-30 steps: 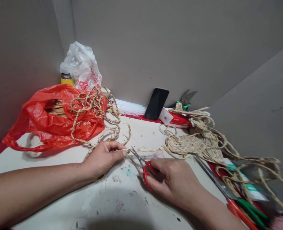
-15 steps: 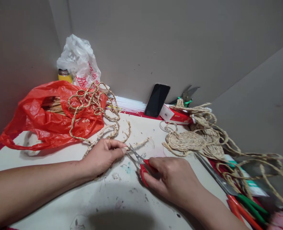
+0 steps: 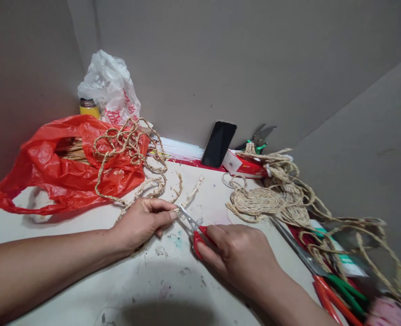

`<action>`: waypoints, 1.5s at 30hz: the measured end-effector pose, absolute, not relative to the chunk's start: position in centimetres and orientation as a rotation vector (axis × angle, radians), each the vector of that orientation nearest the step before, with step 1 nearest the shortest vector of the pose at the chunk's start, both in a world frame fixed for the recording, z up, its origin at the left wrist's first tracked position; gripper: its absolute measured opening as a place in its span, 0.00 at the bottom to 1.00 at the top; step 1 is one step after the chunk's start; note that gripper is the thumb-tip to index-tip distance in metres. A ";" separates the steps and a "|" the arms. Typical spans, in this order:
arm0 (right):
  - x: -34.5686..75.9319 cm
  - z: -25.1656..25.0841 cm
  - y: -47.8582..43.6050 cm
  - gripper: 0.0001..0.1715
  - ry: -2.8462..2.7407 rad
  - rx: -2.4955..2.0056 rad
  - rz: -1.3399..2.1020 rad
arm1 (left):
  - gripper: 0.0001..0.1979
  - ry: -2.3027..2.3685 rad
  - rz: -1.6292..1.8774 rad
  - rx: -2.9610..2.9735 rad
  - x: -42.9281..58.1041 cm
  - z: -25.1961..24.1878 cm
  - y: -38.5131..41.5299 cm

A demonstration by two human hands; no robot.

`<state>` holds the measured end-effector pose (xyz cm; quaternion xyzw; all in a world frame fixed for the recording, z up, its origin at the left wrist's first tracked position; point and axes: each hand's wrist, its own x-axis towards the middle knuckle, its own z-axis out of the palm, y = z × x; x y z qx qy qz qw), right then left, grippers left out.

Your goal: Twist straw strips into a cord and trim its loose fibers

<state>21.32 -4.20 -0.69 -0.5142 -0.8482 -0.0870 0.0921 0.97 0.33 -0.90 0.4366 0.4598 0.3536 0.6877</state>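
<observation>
Left hand (image 3: 141, 225) pinching a rope (image 3: 192, 195) between thumb and finger, rope end sticking out past them, right hand (image 3: 243, 249) with fingers curled around red scissors (image 3: 194, 223), tips just beside the left fingers

The left hand (image 3: 142, 222) pinches braided cord (image 3: 194, 192); the right hand (image 3: 243, 249) holds red-handled scissors (image 3: 194, 224).

Pretty dim shot tbh, grey walls (image 3: 173, 59) going murky at left. Light's soft, seems overhead, with a fuzzy dark shadow on the near tabletop (image 3: 84, 290). Some shine on the red bag (image 3: 50, 172), lower-right corner's kinda blurry.
</observation>
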 end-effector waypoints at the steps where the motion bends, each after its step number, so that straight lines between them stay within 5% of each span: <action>1: 21.4 -0.8 -4.2 0.19 -2.521 -1.526 -0.258 | 0.16 1.026 0.789 0.976 1.0 -0.9 0.3; 36: 20.7 -1.2 -4.3 0.19 -2.387 -1.477 -0.275 | 0.13 1.013 0.809 1.014 1.1 -1.1 0.3; 45: 21.6 -1.8 -3.6 0.22 -2.138 -1.481 0.043 | 0.14 1.003 0.801 1.016 0.8 -1.7 0.6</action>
